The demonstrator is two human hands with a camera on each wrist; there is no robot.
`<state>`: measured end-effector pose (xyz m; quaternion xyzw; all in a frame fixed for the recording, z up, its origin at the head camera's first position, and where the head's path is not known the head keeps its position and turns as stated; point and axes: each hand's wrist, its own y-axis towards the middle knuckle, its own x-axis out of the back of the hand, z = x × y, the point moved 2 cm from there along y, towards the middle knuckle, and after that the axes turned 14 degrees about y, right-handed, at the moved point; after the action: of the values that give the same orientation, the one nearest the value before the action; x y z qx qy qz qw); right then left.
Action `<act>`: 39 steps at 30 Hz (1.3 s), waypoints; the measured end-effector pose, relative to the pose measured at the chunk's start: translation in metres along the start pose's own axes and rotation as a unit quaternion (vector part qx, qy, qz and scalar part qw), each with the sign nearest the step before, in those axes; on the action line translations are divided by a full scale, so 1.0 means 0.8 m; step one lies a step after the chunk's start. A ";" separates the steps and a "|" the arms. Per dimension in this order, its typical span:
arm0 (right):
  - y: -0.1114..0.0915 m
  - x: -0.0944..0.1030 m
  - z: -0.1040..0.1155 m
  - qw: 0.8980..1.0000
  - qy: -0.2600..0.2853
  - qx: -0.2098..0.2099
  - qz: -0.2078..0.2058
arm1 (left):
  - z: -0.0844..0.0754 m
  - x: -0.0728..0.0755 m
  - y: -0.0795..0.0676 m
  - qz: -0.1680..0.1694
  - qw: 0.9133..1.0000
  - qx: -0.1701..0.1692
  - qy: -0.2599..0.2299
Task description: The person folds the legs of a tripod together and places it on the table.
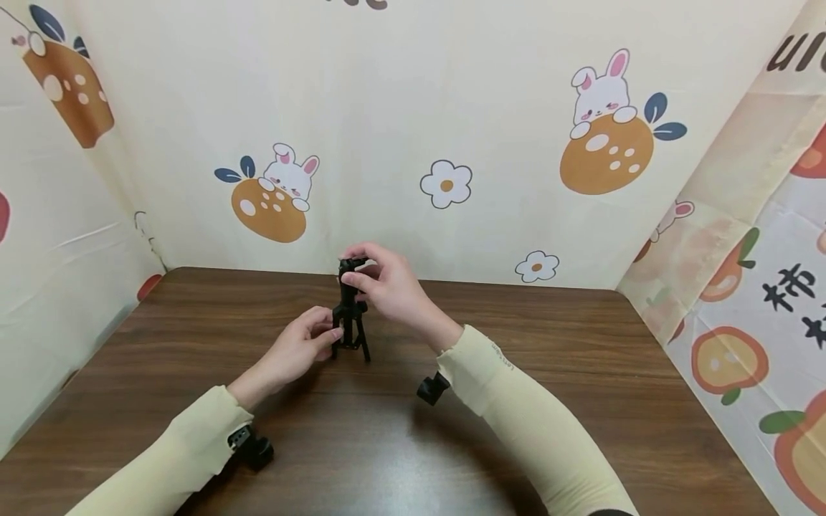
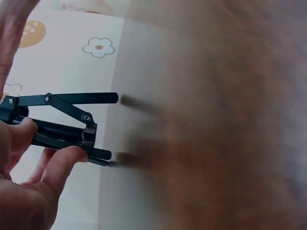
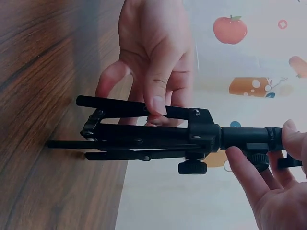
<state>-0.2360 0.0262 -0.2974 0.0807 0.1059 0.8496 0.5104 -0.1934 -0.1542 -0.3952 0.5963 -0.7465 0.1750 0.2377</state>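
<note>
A small black tripod (image 1: 349,309) stands upright near the back of the table, its legs only partly spread. My right hand (image 1: 395,285) holds it by the top, with thumb and fingers around the head and upper column. Lower down, my left hand (image 1: 298,347) pinches one leg between thumb and fingers, which shows closely in the right wrist view along with the knob (image 3: 192,166) on the collar. In the left wrist view, hinged braces (image 2: 71,108) link the legs to the centre column, and the feet are right at the tabletop.
The brown wood-grain table (image 1: 361,437) runs back to a cream curtain (image 1: 381,107) printed with rabbits, fruit and flowers. More printed cloth (image 1: 742,301) hangs along the right side. A small black camera (image 1: 433,388) hangs below the right sleeve, another (image 1: 257,451) below the left.
</note>
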 end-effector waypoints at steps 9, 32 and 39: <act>-0.005 0.000 -0.006 1.000 -0.007 0.009 0.008 | -0.001 -0.002 -0.003 -0.009 1.000 0.013 -0.006; -0.041 0.026 -0.069 0.999 -0.048 -0.001 -0.004 | 0.000 -0.005 -0.003 -0.005 1.000 0.007 0.004; -0.053 0.030 -0.087 0.999 -0.048 -0.014 0.000 | 0.001 -0.006 -0.002 -0.005 1.000 0.017 0.000</act>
<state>-0.2280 0.0603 -0.3751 0.1143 0.0689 0.8462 0.5159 -0.1910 -0.1511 -0.3987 0.6038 -0.7407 0.1865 0.2280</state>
